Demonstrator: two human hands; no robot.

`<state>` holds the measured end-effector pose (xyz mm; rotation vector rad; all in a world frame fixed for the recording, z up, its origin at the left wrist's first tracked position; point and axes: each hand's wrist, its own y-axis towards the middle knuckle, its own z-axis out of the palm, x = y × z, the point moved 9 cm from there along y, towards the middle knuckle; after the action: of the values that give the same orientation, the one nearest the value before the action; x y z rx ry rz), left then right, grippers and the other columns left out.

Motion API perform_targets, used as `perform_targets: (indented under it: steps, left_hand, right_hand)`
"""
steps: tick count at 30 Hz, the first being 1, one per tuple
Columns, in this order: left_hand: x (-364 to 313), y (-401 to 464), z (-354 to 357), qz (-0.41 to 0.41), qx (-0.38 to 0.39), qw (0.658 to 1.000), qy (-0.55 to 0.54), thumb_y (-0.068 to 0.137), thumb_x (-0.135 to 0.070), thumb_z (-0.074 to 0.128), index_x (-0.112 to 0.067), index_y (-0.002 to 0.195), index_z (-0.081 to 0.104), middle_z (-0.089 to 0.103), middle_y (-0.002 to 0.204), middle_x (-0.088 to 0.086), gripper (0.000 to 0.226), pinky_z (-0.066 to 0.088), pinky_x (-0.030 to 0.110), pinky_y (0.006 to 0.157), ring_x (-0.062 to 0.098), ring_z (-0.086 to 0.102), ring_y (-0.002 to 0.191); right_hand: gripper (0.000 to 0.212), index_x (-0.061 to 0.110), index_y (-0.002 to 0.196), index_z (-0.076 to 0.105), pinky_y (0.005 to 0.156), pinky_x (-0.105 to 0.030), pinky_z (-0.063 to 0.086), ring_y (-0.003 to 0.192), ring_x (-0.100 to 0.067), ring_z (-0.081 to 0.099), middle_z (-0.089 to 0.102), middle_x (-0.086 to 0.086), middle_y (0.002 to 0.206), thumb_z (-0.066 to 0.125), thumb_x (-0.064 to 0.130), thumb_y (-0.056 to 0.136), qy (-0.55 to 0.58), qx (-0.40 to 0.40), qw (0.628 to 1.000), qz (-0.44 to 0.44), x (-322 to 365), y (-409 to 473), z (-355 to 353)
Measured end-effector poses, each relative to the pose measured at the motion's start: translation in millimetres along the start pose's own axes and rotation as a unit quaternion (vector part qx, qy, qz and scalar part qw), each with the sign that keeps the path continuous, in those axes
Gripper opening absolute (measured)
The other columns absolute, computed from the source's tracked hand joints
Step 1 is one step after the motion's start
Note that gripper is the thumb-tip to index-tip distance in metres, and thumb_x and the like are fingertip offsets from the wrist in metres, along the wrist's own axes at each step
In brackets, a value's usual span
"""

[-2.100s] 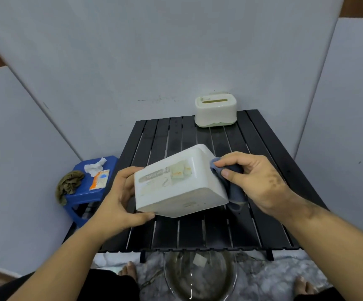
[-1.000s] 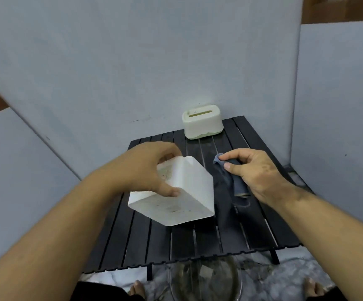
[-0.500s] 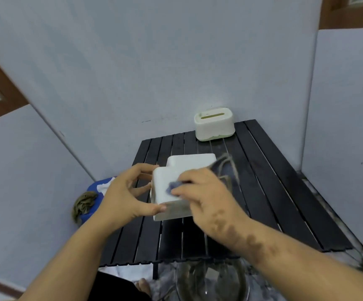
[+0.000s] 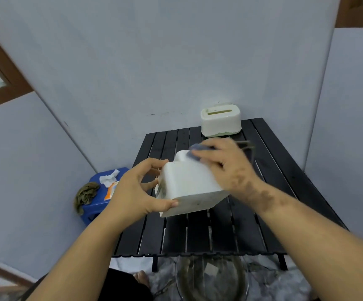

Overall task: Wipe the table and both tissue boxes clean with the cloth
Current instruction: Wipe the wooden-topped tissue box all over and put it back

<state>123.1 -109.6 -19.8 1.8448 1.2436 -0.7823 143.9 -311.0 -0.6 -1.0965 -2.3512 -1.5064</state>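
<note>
Cloth [image 4: 194, 153] in our right hand [image 4: 226, 168] presses the far top of the box [image 4: 189, 185], whose left end our left hand [image 4: 137, 192] clasps.

No readable text anywhere in your view.

The white tissue box [image 4: 189, 187] you hold carries a label patch on its left end face, but the print on it is blurred beyond reading. The orange-and-white packet [image 4: 111, 190] on the blue stool [image 4: 96, 205] shows printing too small for you to make out any word, brand or number.
</note>
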Motion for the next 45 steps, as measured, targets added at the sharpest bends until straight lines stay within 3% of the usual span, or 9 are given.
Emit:
perform_targets:
  steps: [5,11,16,20,26,30,36,41,45]
  left_hand:
    - [3,7,-1,-0.01,-0.008,1.0,0.001,0.06,-0.012,0.098,-0.032,0.117,0.066,0.067,0.117,-0.005,0.069,0.06,0.034,0.094,0.013,0.061,0.113]
    - [20,16,-20,-0.072,-0.094,0.989,-0.093,0.046,-0.035,0.094,-0.026,0.112,0.066,0.071,0.103,-0.014,0.072,0.06,0.032,0.081,0.016,0.067,0.097]
    - [25,18,-23,-0.128,-0.152,0.948,-0.25,0.055,-0.015,0.095,-0.013,0.109,0.063,0.067,0.102,0.004,0.063,0.063,0.048,0.078,0.026,0.067,0.097]
    - [32,13,-8,-0.173,-0.164,0.919,-0.314,0.061,-0.023,0.084,-0.007,0.11,0.062,0.067,0.106,0.013,0.056,0.064,0.049,0.074,0.025,0.069,0.093]
    - [59,2,8,-0.246,-0.163,0.893,-0.339,0.076,-0.024,0.083,-0.002,0.111,0.063,0.075,0.098,0.012,0.046,0.063,0.051,0.07,0.032,0.073,0.093]
    - [83,-2,19,-0.301,-0.136,0.882,-0.336,0.083,-0.023,0.081,-0.005,0.102,0.063,0.074,0.102,0.019,0.032,0.062,0.054,0.071,0.036,0.074,0.095]
    - [100,2,26,-0.343,-0.096,0.874,-0.332,0.082,-0.028,0.082,0.004,0.126,0.06,0.071,0.106,0.023,0.059,0.062,0.055,0.069,0.036,0.073,0.093]
    - [102,14,27,-0.335,-0.052,0.886,-0.316,0.08,-0.033,0.083,0.006,0.129,0.059,0.071,0.1,0.02,0.067,0.062,0.052,0.069,0.03,0.073,0.086]
    - [107,12,29,-0.345,-0.053,0.876,-0.332,0.065,-0.036,0.087,0.006,0.128,0.058,0.07,0.101,0.02,0.081,0.062,0.053,0.069,0.035,0.072,0.093]
  right_hand:
    - [0.027,0.026,0.114,0.068,0.085,-0.009,0.044,0.102,-0.005,0.059,0.061,0.012,0.107,0.056,0.01,0.096,0.11,-0.042,0.966,0.232,-62,-25,-13]
    - [0.032,0.029,0.114,0.066,0.085,-0.013,0.051,0.107,-0.002,0.058,0.061,0.009,0.117,0.053,0.006,0.096,0.155,-0.049,0.964,0.212,-46,-23,-22]
    - [0.027,0.014,0.111,0.071,0.103,-0.019,0.042,0.113,-0.006,0.057,0.062,0.006,0.114,0.059,0.001,0.092,0.132,-0.052,0.976,0.167,-29,-13,-30]
    - [0.027,0.015,0.111,0.072,0.102,-0.023,0.042,0.113,-0.015,0.054,0.057,0.008,0.111,0.06,0.002,0.091,0.041,-0.038,0.994,0.098,-7,-17,-13]
    - [0.024,0.008,0.109,0.071,0.094,-0.007,0.04,0.105,0.01,0.052,0.053,0.006,0.105,0.063,-0.002,0.089,0.035,-0.104,0.986,0.128,-14,-13,-31]
    - [0.023,0.015,0.105,0.073,0.093,-0.022,0.048,0.1,-0.007,0.057,0.058,0.01,0.1,0.066,0.003,0.087,-0.021,-0.072,0.985,0.156,-31,-19,-14]
    - [0.025,0.015,0.11,0.071,0.087,-0.025,0.045,0.097,-0.02,0.051,0.055,0.007,0.101,0.062,0.006,0.089,-0.102,-0.018,0.984,0.147,-24,-18,20]
    - [0.043,0.012,0.121,0.065,0.091,-0.032,0.045,0.103,-0.022,0.049,0.056,-0.006,0.116,0.038,0.028,0.091,-0.047,0.152,0.987,0.024,25,-7,74]
    - [0.024,0.01,0.113,0.068,0.089,-0.042,0.048,0.103,-0.025,0.049,0.054,0.0,0.112,0.057,0.018,0.093,-0.139,0.03,0.985,0.1,-41,12,31]
